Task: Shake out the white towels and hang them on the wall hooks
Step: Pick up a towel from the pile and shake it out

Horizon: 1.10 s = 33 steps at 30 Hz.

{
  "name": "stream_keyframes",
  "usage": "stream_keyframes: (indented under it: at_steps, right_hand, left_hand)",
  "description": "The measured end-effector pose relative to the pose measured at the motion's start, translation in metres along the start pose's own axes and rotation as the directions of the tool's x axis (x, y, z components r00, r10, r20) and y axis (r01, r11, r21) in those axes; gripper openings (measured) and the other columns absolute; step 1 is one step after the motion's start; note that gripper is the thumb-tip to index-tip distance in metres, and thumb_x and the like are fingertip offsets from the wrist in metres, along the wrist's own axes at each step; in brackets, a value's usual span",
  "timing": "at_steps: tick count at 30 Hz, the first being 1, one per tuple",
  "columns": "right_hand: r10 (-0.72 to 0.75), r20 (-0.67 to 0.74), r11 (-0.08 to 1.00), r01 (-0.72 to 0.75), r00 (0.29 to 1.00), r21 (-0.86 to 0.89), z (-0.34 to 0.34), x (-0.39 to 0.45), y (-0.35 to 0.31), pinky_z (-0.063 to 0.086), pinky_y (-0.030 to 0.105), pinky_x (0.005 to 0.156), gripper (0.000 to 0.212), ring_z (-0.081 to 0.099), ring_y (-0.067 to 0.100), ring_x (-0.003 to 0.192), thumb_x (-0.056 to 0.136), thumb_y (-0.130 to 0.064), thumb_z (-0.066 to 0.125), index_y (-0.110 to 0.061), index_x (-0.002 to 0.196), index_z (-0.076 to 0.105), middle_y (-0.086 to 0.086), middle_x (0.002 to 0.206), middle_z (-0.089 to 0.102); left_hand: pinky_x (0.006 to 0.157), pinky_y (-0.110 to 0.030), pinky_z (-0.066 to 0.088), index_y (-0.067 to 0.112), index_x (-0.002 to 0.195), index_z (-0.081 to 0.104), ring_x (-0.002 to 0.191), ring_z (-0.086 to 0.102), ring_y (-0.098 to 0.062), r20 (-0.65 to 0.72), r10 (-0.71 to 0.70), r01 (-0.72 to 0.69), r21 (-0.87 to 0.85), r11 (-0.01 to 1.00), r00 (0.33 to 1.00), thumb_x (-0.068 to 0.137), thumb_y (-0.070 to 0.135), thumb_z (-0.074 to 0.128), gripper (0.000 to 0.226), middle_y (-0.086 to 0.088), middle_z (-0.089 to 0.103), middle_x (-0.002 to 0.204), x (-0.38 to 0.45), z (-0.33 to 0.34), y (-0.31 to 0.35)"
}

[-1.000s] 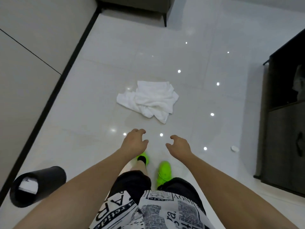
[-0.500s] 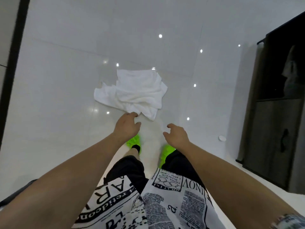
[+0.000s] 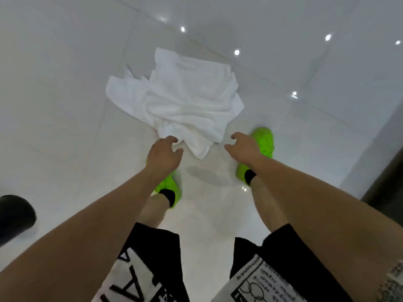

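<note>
1. Head view: towels [image 3: 185,101] crumpled in a heap on the glossy white floor [image 3: 65,105], nearer and larger than half a second ago.
2. Left hand [image 3: 164,153] now at the heap's near edge, fingertips touching the cloth, fingers curled but loose, nothing gripped.
3. Right hand [image 3: 242,147] unclenched, just beside the heap's near right corner, apart from it.
4. Green shoes [image 3: 262,147] spread wider than before.
5. Black bin [image 3: 15,216] back at the left edge.
</note>
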State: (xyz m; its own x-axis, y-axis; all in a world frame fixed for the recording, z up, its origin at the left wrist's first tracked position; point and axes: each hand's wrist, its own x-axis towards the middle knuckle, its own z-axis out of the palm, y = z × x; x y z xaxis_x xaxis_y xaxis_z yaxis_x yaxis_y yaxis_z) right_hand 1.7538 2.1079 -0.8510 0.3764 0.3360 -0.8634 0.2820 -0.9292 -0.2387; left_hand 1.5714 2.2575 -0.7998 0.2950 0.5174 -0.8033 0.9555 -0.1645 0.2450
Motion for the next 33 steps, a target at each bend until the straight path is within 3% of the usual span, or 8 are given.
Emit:
stream_keyframes:
  at_steps: [6, 9, 13, 16, 18, 24, 28, 33]
  right_hand:
    - [0.052, 0.046, 0.992, -0.057, 0.998, 0.109, 0.028, 0.147, 0.046, 0.038, 0.027, 0.085, 0.043, 0.058, 0.029, 0.115, 0.087, -0.036, 0.066, -0.007, 0.118, 0.062, 0.011, 0.121, 0.065]
    - [0.104, 0.085, 0.953, -0.124, 0.991, 0.277, 0.058, 0.197, 0.053, 0.053, 0.044, 0.093, 0.049, 0.061, 0.031, 0.107, 0.084, -0.035, 0.07, -0.001, 0.119, 0.062, 0.014, 0.122, 0.063]
    - [0.213, 0.179, 0.764, -0.278, 0.961, 0.582, 0.097, 0.233, 0.055, 0.053, 0.044, 0.095, 0.065, 0.059, 0.026, 0.113, 0.079, -0.036, 0.078, -0.009, 0.132, 0.052, 0.006, 0.129, 0.059]
    - [0.261, 0.227, 0.595, -0.341, 0.938, 0.728, 0.113, 0.241, 0.051, 0.056, 0.044, 0.09, 0.044, 0.064, 0.028, 0.104, 0.081, -0.029, 0.078, -0.009, 0.115, 0.061, 0.009, 0.12, 0.065]
    - [0.255, 0.221, 0.582, -0.332, 0.941, 0.742, 0.108, 0.226, 0.046, 0.058, 0.042, 0.087, 0.027, 0.066, 0.028, 0.098, 0.081, -0.026, 0.078, -0.012, 0.101, 0.066, 0.01, 0.112, 0.069]
    - [0.133, 0.169, 0.637, -0.215, 0.976, 0.74, 0.031, 0.126, 0.009, 0.049, 0.026, 0.064, 0.017, 0.066, 0.018, 0.08, 0.073, -0.022, 0.077, -0.015, 0.089, 0.074, 0.001, 0.091, 0.073]
    - [0.057, 0.151, 0.628, -0.153, 0.987, 0.763, -0.046, 0.044, -0.035, 0.051, 0.031, 0.076, 0.029, 0.067, 0.022, 0.092, 0.077, -0.02, 0.072, -0.01, 0.104, 0.069, 0.005, 0.103, 0.071]
    - [-0.065, 0.238, 0.483, -0.178, 0.969, 0.857, -0.147, -0.06, -0.085, 0.049, 0.037, 0.075, 0.035, 0.061, 0.025, 0.085, 0.082, -0.02, 0.068, -0.011, 0.115, 0.061, 0.008, 0.096, 0.064]
  left_hand:
    - [0.095, -0.03, 0.037, 0.02, 0.13, 0.057, 0.113, 0.056, -0.024, 0.021, -0.022, 0.023, -0.027, 0.999, 1.0, 0.092, 0.033, 0.06, 0.041, -0.006, 0.058, 0.124, 0.105, 0.086, 0.012]
    - [0.093, -0.03, 0.04, 0.021, 0.13, 0.056, 0.112, 0.056, -0.023, 0.044, -0.02, 0.021, -0.019, 1.0, 0.999, 0.092, 0.033, 0.059, 0.04, -0.005, 0.057, 0.125, 0.145, 0.117, 0.01]
    - [0.092, -0.03, 0.042, 0.023, 0.13, 0.056, 0.108, 0.056, -0.021, 0.083, -0.036, 0.033, 0.034, 0.999, 0.996, 0.091, 0.033, 0.058, 0.04, -0.003, 0.056, 0.126, 0.179, 0.14, 0.005]
    - [0.095, -0.032, 0.043, 0.022, 0.129, 0.057, 0.111, 0.056, -0.022, 0.082, -0.036, 0.03, 0.072, 0.997, 0.996, 0.091, 0.033, 0.058, 0.039, -0.004, 0.057, 0.125, 0.188, 0.141, 0.003]
    - [0.1, -0.035, 0.042, 0.022, 0.128, 0.057, 0.113, 0.056, -0.023, 0.096, -0.038, 0.029, 0.092, 0.995, 0.995, 0.092, 0.034, 0.058, 0.039, -0.005, 0.057, 0.125, 0.178, 0.133, 0.008]
    - [0.095, -0.03, 0.04, 0.022, 0.127, 0.058, 0.111, 0.056, -0.021, 0.093, 0.017, -0.025, 0.08, 0.996, 0.995, 0.091, 0.035, 0.06, 0.038, -0.002, 0.059, 0.121, 0.106, 0.07, 0.051]
    - [0.094, -0.03, 0.041, 0.02, 0.126, 0.059, 0.11, 0.057, -0.023, 0.053, 0.074, -0.078, 0.073, 0.994, 0.996, 0.089, 0.032, 0.064, 0.04, -0.004, 0.06, 0.121, 0.037, 0.015, 0.093]
    - [0.088, -0.03, 0.043, 0.02, 0.131, 0.056, 0.111, 0.058, -0.023, 0.007, 0.155, -0.155, 0.08, 0.985, 0.988, 0.086, 0.033, 0.068, 0.048, -0.005, 0.059, 0.126, -0.053, -0.062, 0.146]
